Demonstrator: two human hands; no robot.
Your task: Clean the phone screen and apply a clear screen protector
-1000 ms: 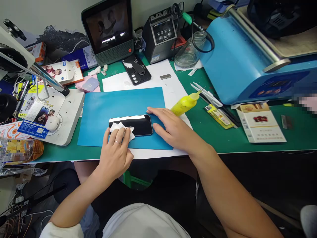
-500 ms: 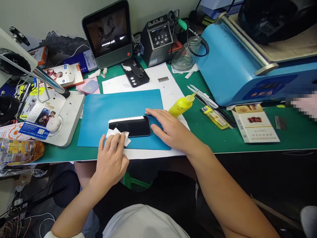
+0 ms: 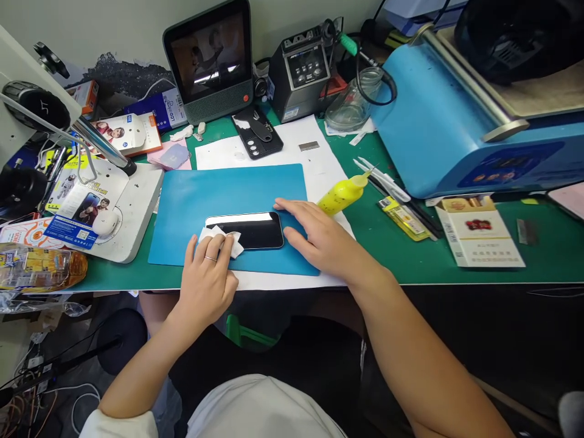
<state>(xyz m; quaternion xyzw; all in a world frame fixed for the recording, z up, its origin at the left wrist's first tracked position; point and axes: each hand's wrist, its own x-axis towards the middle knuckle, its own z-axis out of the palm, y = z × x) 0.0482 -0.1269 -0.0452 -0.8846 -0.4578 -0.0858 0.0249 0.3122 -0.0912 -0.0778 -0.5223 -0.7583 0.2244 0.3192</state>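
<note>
A smartphone (image 3: pixel 260 234) with a dark, glossy screen lies flat on a blue mat (image 3: pixel 182 194). My left hand (image 3: pixel 207 280) presses a folded white wipe (image 3: pixel 236 246) onto the left part of the screen, its fingers together on top of it. At the phone's right end rests my right hand (image 3: pixel 323 240), thumb and fingers apart and holding nothing. Whether its fingertips touch the phone's edge, I cannot tell. Just beyond that hand lies a yellow squeeze bottle (image 3: pixel 343 194) with a thin needle tip.
Behind the mat are a black phone back (image 3: pixel 260 146), a small metal blade (image 3: pixel 309 146) and a display screen (image 3: pixel 210 55). A soldering station (image 3: pixel 298 76), glass jar (image 3: pixel 351 103) and large blue machine (image 3: pixel 410 121) stand right of it. Tweezers (image 3: pixel 387 185) and a cigarette box (image 3: pixel 481 240) lie nearer.
The whole view has shifted slightly. My left hand has slid the wipe a little up the phone screen, away from me. My right hand stays at the phone's right end.
</note>
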